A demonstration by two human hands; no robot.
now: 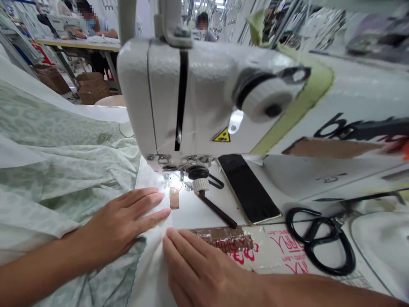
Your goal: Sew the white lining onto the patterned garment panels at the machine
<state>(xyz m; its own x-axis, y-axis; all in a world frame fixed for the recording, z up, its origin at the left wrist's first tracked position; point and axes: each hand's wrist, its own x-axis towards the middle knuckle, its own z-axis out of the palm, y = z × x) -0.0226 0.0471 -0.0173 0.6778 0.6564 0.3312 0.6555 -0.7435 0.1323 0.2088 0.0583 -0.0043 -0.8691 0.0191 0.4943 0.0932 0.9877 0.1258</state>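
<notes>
My left hand (134, 215) lies flat on white fabric (150, 273), its fingers stretched toward the needle area of a sewing machine (198, 102). Closer to me, my right hand (204, 268) has its fingers pressed together at the fabric's right edge; the thumb is hidden, and the fabric seems to be gripped there. The white piece lies along a pale green patterned fabric (102, 170) that spreads over the left side. Just beyond my left fingertips, a small strip of brown tape (174, 198) sticks to the machine bed under the lit needle area.
A black phone (249, 187) rests right of the needle. Black-handled scissors (322, 238) lie farther right, near a taped board with red lettering (277, 247). A dark lever (219, 211) juts toward me. Two people sit behind, one at another sewing table (79, 44).
</notes>
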